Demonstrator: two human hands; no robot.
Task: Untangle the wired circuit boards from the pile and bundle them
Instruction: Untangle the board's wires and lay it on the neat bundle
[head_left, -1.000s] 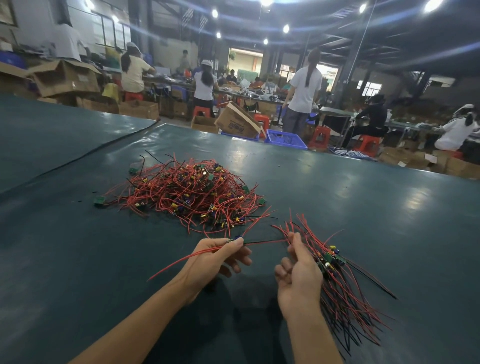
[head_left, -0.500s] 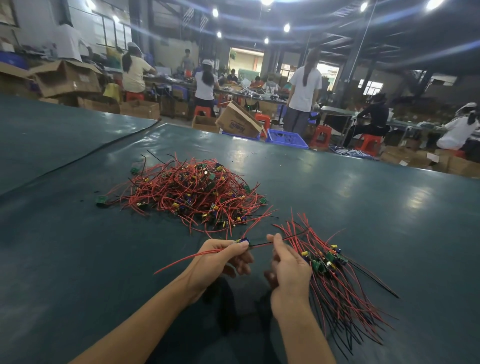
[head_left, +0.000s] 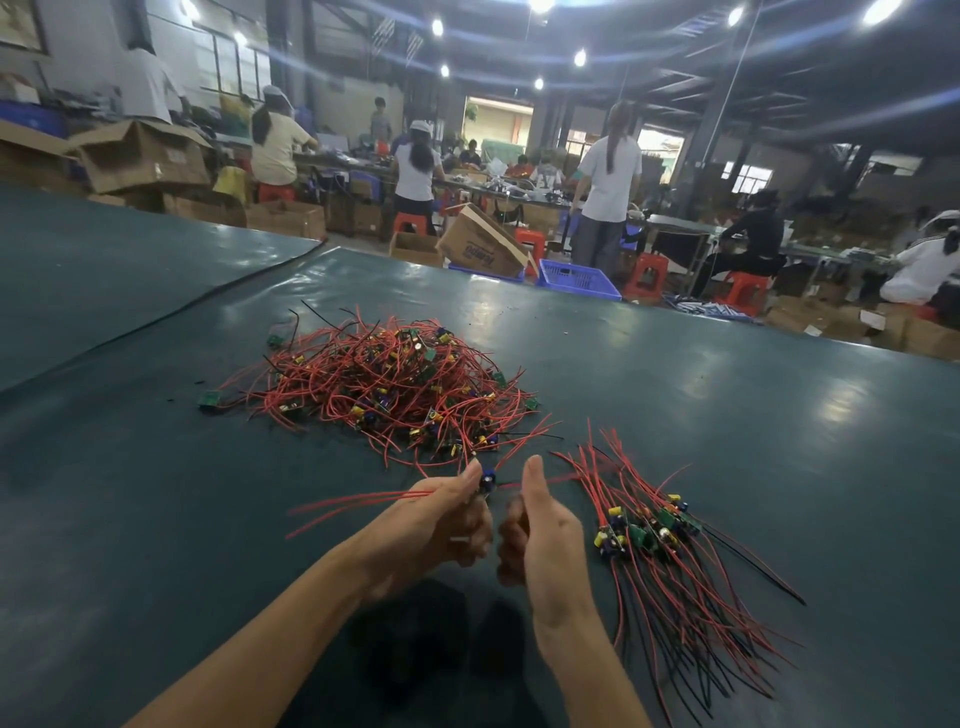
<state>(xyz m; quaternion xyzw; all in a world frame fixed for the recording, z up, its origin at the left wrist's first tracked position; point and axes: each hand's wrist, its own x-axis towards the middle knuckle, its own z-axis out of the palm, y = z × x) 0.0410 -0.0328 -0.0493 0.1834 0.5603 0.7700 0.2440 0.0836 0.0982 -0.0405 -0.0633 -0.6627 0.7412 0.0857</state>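
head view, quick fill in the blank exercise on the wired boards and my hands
1. The tangled pile lies to the ____ of the sorted bundle.
2. The left hand pinches a small board whose trailing wires are ____.
3. The right hand has its ____ pointing up.
4. Besides red, the sorted bundle shows ____ strands.

Missing words: left; red; thumb; black
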